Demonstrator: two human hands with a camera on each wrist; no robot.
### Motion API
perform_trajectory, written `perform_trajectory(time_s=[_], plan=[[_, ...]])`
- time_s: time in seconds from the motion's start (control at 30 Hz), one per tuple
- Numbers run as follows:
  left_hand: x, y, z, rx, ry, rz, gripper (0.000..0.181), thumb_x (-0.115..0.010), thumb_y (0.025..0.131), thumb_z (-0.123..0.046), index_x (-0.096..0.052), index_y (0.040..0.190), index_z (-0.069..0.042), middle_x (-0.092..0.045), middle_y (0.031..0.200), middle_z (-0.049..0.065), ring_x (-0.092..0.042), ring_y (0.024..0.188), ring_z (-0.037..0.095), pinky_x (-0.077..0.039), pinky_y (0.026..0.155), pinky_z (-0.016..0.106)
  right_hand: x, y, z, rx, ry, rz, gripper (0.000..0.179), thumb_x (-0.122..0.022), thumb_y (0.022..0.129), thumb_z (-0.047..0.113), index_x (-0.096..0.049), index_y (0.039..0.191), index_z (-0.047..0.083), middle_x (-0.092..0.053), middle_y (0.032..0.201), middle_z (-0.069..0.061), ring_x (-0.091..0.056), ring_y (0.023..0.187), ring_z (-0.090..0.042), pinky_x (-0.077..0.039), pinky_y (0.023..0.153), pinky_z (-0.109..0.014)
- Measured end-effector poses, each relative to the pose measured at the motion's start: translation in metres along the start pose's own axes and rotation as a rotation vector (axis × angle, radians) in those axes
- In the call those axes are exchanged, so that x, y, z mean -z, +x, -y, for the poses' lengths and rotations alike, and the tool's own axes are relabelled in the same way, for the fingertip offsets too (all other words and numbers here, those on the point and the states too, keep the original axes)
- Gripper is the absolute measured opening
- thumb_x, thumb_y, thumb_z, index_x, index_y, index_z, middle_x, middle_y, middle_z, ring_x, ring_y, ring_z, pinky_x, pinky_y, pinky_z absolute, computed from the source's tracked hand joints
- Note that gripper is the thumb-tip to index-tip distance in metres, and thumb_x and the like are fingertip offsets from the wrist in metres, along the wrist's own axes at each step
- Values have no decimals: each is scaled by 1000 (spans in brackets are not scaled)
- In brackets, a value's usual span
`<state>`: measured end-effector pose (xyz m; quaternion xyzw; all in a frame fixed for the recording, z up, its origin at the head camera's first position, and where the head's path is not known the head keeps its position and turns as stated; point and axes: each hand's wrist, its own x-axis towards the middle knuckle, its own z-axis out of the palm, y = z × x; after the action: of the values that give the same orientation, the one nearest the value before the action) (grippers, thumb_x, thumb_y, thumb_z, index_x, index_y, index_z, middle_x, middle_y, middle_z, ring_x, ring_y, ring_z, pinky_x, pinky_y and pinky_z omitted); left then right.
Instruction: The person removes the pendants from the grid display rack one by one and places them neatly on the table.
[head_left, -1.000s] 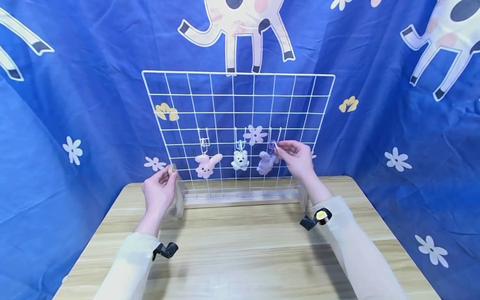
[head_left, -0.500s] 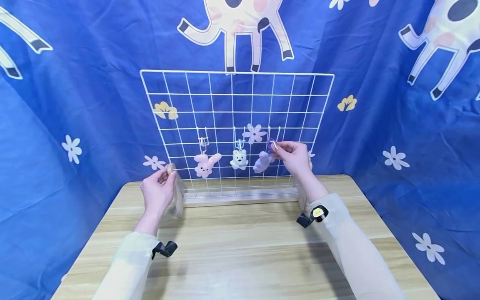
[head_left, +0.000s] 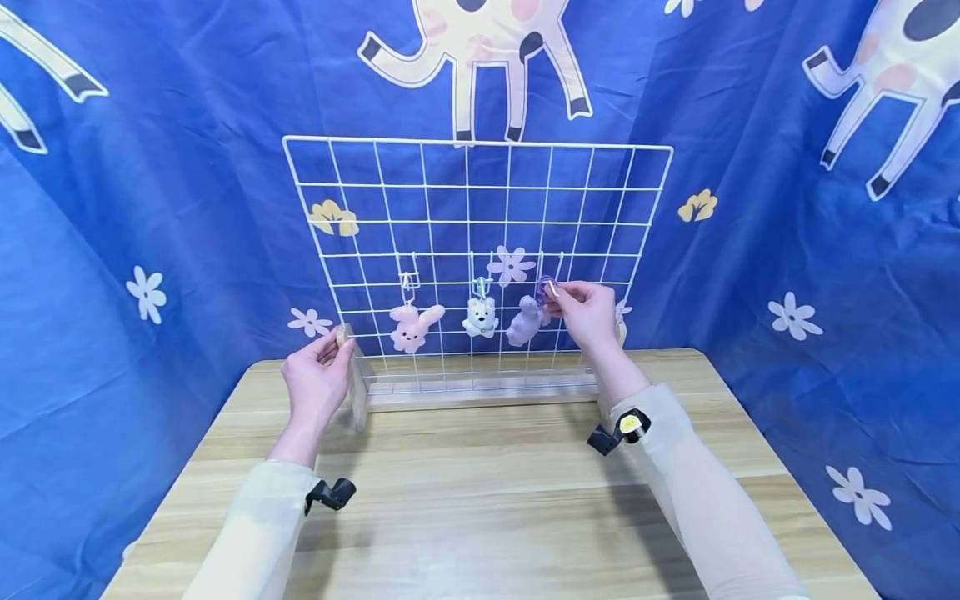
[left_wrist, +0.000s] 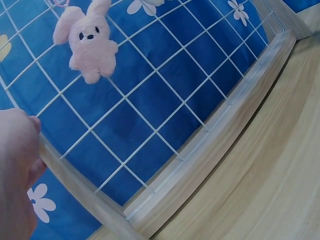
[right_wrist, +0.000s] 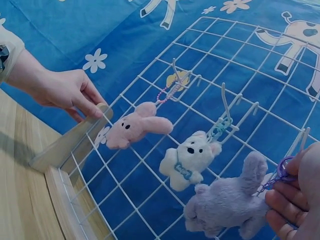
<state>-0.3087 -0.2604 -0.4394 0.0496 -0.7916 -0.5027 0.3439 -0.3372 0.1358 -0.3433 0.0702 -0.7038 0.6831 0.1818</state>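
Note:
My right hand [head_left: 588, 318] pinches the purple ring [right_wrist: 284, 167] of a purple plush keychain [right_wrist: 225, 207], right at the tip of a wire hook [right_wrist: 304, 137]. The plush hangs below my fingers with its back to the head view. A white bear keychain [head_left: 480, 317] in a teal collar hangs from the middle hook. On the left hook is a pink bunny keychain [head_left: 410, 328], one ear sticking out sideways. With thumb and fingers, my left hand [head_left: 318, 379] grips the top of the left wooden upright [left_wrist: 82, 185] that supports the white wire grid [head_left: 480, 143].
A pale wooden bar [head_left: 480, 400] runs along the grid's foot on the wood-grain table [head_left: 465, 508]. Behind and at both sides hangs a blue curtain [head_left: 187, 208] printed with cows and flowers. The right upright is mostly hidden behind my right forearm.
The purple plush has swung slightly left under my fingers. My right hand and wrist have shifted a little left, still pinching the ring at the hook. My left hand keeps its grip.

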Motion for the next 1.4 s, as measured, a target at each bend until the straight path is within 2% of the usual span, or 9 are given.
perform_trajectory(time_s=[0.2,0.33,0.47,0.7,1.0,1.13,1.4], plan=[[0,0,0,-8,0,-7,33,-80,96,-12,-75,126,2,-76,113,18,-76,103,24,-59,83,11,3,-1,1,29,31,-22,15,-73,98,-1,-75,105,-14,-79,92,-14,-73,72,-10,-66,72,-23],[0,0,0,-8,4,-8,33,-79,97,-12,-74,126,1,-76,113,18,-76,103,22,-59,83,11,8,0,0,28,46,19,18,-75,97,-2,-74,109,-14,-79,91,-7,-73,77,-8,-63,74,-19],[-1,0,0,-10,1,-10,33,-80,96,-12,-75,125,1,-76,111,18,-76,100,15,-58,82,10,15,1,-4,21,50,70,20,-75,97,-2,-74,113,-14,-80,94,-4,-73,84,-7,-62,78,-18],[-1,-1,-1,-24,-15,-22,32,-80,95,-9,-75,125,2,-76,111,20,-74,96,6,-58,81,9,21,3,-7,32,65,110,23,-76,97,0,-74,115,-13,-81,101,-7,-75,89,-10,-65,81,-22],[-1,0,1,6,-22,-24,33,-81,95,-12,-75,125,1,-76,112,18,-73,95,2,-59,82,10,23,1,-2,49,50,97,23,-77,97,1,-75,114,-13,-80,100,-9,-75,86,-8,-64,79,-20],[-1,0,1,8,-22,-27,33,-80,96,-12,-75,125,2,-76,112,18,-73,95,1,-58,83,10,23,-1,0,64,41,84,22,-78,96,1,-76,113,-12,-80,97,-6,-75,84,-8,-64,76,-19],[-2,0,2,1,-24,-24,33,-80,96,-13,-75,126,2,-76,112,18,-72,94,-3,-58,83,10,24,-8,7,85,26,64,21,-79,95,2,-77,112,-11,-81,98,-8,-75,84,-8,-64,77,-20]])
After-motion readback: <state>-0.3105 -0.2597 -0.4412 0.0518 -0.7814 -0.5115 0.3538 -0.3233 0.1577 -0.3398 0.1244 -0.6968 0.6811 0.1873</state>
